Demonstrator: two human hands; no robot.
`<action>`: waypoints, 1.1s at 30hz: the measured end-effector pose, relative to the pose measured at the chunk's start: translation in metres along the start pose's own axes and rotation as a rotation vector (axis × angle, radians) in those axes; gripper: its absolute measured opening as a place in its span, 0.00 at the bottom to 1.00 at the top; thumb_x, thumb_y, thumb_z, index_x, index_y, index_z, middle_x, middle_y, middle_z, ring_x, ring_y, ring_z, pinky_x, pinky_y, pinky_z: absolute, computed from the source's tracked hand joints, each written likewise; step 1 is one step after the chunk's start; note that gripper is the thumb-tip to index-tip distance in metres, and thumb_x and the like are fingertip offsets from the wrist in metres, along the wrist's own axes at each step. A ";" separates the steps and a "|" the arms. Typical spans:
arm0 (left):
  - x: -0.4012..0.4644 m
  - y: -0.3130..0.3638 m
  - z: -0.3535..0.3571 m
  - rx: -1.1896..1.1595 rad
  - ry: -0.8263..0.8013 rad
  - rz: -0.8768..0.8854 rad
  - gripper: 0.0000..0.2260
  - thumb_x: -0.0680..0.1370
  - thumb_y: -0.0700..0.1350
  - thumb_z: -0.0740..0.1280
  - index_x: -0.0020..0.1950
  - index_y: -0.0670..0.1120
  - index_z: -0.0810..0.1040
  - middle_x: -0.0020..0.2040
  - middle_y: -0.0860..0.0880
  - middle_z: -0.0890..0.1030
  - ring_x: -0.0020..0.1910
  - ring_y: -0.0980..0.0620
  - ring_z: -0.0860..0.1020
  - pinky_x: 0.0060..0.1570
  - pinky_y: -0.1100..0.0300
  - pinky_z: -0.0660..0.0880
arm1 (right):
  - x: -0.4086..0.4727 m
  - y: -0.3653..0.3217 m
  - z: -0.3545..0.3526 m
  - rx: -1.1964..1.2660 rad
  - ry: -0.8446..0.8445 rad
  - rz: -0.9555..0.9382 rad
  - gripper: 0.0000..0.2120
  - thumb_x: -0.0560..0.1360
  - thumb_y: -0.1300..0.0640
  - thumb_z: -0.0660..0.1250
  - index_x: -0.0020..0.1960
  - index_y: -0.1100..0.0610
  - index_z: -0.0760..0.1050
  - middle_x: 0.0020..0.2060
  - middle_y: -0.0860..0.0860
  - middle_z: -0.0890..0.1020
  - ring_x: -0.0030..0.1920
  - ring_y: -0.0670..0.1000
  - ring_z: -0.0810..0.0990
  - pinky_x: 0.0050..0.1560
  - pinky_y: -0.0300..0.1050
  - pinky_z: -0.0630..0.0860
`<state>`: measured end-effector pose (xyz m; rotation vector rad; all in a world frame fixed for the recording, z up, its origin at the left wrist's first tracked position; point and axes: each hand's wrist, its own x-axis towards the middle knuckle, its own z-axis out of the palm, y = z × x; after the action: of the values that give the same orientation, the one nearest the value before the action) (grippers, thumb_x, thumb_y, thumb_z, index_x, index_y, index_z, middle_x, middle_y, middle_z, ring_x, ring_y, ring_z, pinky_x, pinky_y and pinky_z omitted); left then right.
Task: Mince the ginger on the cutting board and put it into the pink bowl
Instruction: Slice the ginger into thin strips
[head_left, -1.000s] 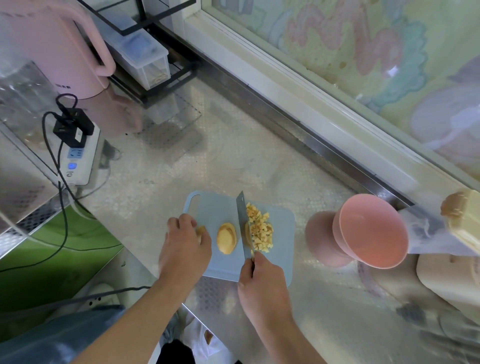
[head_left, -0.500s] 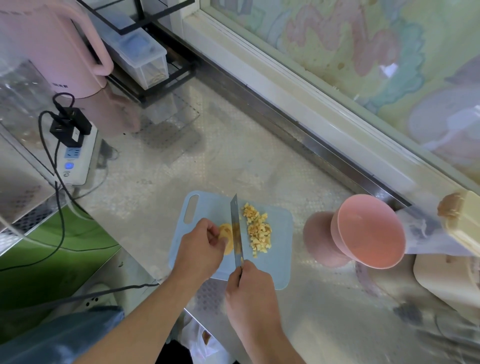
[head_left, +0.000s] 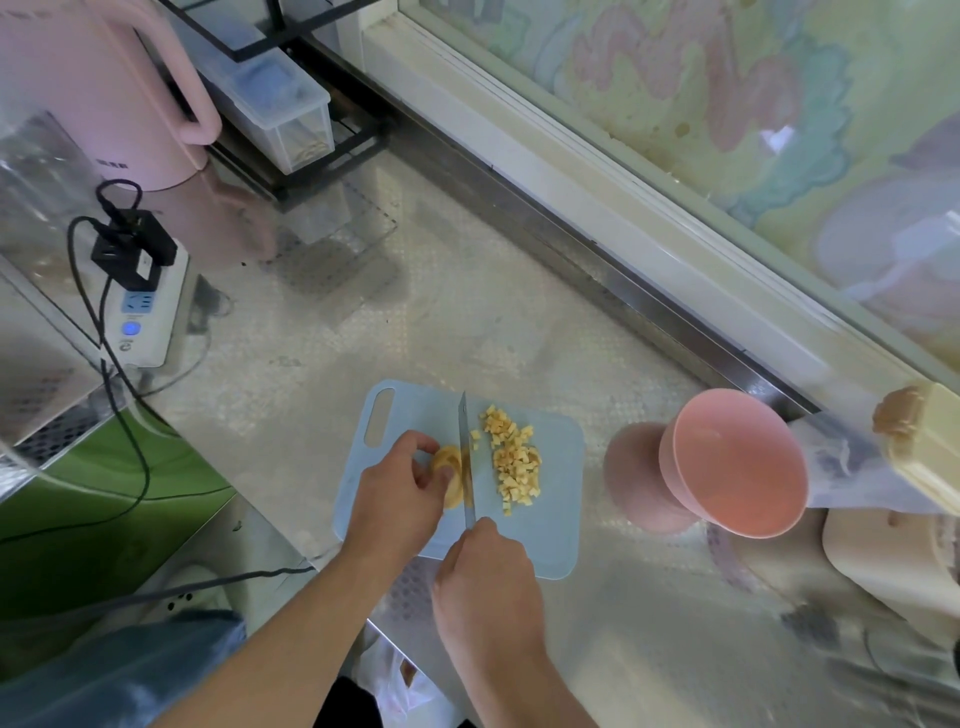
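A light blue cutting board (head_left: 556, 540) lies on the steel counter. My left hand (head_left: 400, 499) pins a stack of ginger slices (head_left: 452, 467) near the board's middle. In my right hand (head_left: 488, 577) is a knife (head_left: 466, 457), its blade standing edge-down against the right side of the slices. A heap of diced ginger (head_left: 511, 460) lies just right of the blade. The pink bowl (head_left: 737, 462) sits on the counter to the right of the board, with nothing visible inside.
A pink kettle (head_left: 104, 93) and a clear lidded box (head_left: 275, 98) in a black rack stand at the back left. A power strip (head_left: 145, 306) with cables lies at the left. Beige containers (head_left: 924, 452) crowd the right edge. A window ledge runs behind.
My left hand slid right from beside the ginger slices onto them. The knife shifted left away from the diced heap and now rests against the slices.
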<state>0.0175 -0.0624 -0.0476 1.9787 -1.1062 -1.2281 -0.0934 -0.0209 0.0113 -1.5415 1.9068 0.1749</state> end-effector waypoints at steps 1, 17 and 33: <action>0.000 0.000 0.000 -0.003 -0.001 0.001 0.06 0.80 0.49 0.70 0.52 0.59 0.75 0.33 0.49 0.80 0.34 0.47 0.84 0.38 0.42 0.82 | 0.000 -0.001 -0.001 -0.004 -0.003 -0.002 0.03 0.80 0.58 0.54 0.48 0.53 0.64 0.38 0.48 0.70 0.43 0.53 0.77 0.40 0.42 0.68; -0.005 0.007 0.000 -0.079 -0.005 -0.017 0.05 0.81 0.46 0.70 0.53 0.53 0.76 0.34 0.49 0.81 0.30 0.50 0.84 0.38 0.44 0.83 | 0.000 0.005 -0.004 0.037 0.004 -0.020 0.05 0.80 0.58 0.54 0.46 0.54 0.66 0.39 0.50 0.74 0.40 0.53 0.74 0.36 0.44 0.67; -0.005 0.009 -0.001 -0.093 -0.002 -0.044 0.06 0.81 0.43 0.70 0.51 0.53 0.77 0.34 0.46 0.81 0.29 0.49 0.84 0.39 0.45 0.84 | 0.020 0.001 -0.006 0.040 -0.081 0.017 0.03 0.75 0.60 0.58 0.45 0.54 0.67 0.38 0.48 0.71 0.40 0.52 0.74 0.31 0.42 0.64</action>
<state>0.0138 -0.0620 -0.0381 1.9414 -0.9931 -1.2816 -0.0981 -0.0401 0.0048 -1.4703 1.8501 0.2020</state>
